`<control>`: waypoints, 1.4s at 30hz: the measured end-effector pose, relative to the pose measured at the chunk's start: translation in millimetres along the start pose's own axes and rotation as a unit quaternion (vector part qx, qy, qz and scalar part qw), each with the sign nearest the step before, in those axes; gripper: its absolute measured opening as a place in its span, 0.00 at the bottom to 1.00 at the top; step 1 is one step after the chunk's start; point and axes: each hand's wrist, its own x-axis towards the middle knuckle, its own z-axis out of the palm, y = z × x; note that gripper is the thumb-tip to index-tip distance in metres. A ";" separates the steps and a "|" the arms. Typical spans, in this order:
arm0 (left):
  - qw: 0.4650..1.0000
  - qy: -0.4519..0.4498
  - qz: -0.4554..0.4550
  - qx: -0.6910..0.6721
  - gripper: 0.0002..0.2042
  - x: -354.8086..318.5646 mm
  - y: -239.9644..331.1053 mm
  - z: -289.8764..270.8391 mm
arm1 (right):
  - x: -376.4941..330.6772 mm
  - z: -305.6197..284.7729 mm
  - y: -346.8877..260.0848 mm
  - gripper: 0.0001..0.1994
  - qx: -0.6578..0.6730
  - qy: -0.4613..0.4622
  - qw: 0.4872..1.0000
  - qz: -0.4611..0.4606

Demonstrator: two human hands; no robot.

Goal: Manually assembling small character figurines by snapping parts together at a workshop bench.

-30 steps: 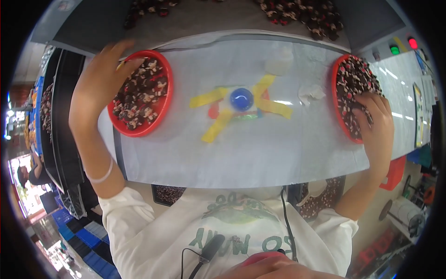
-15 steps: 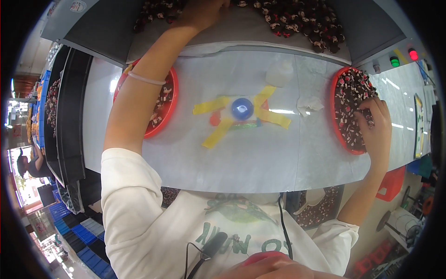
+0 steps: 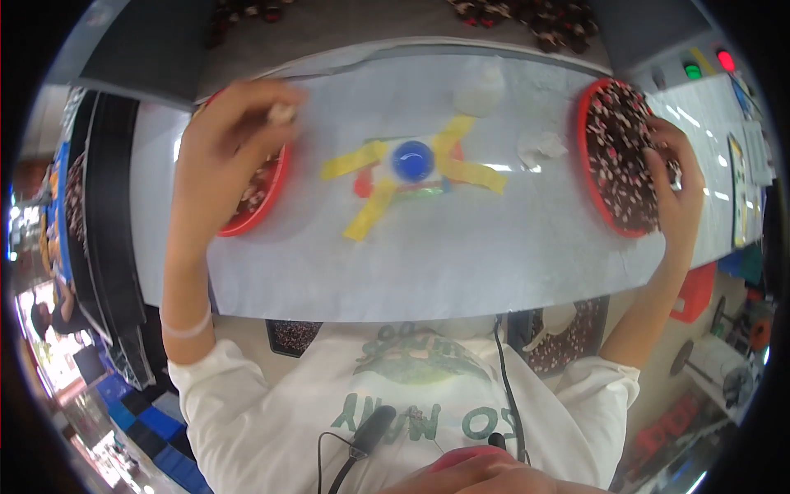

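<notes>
My left hand (image 3: 216, 146) is raised over the left red tray (image 3: 278, 191), blurred by motion. Between its thumb and fingers is a small pale-and-dark piece (image 3: 282, 114), too smeared to name. At the right red tray (image 3: 584, 148), full of small dark, white and pink pieces (image 3: 619, 156), my right hand (image 3: 680, 169) reaches over the far-right rim. Its thumb and fingers are bent together, and a whitish bit shows beside them. Midway between the trays, a glossy blue dome (image 3: 413, 161) sits on the table among yellow tape strips (image 3: 372, 210).
Dark small figures (image 3: 559, 25) lie in a grey bin along the back. Crumpled white tissue (image 3: 541, 151) and a translucent bottle (image 3: 480, 95) stand right of the dome. Red and green lamps (image 3: 693, 72) are at the upper right. Below the table edge sits a container of pieces (image 3: 576, 337).
My left hand has come back from the rear bin to above the left tray, with a small piece in its fingers. My right hand stays at the right tray. The view has shifted slightly.
</notes>
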 end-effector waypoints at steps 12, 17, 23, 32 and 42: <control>0.998 0.052 0.018 0.002 0.13 -101.3 -4.7 39.4 | 20.0 16.8 -11.4 0.11 -0.123 -0.096 0.987 -0.021; 0.998 0.041 0.020 -0.048 0.11 -112.4 -1.0 51.7 | 15.2 6.4 2.8 0.10 -0.067 -0.013 0.997 0.025; 0.983 0.036 -0.003 -0.178 0.12 -120.4 0.9 74.3 | 0.8 0.5 -11.2 0.10 0.179 0.073 0.981 0.032; 0.956 0.001 -0.037 -0.291 0.11 -124.6 -4.2 101.4 | -42.4 34.4 -52.8 0.12 0.366 -0.065 0.927 0.052; 0.943 0.004 -0.073 -0.324 0.12 -120.9 -13.2 101.1 | -16.7 99.7 -103.6 0.13 0.344 -0.128 0.929 0.048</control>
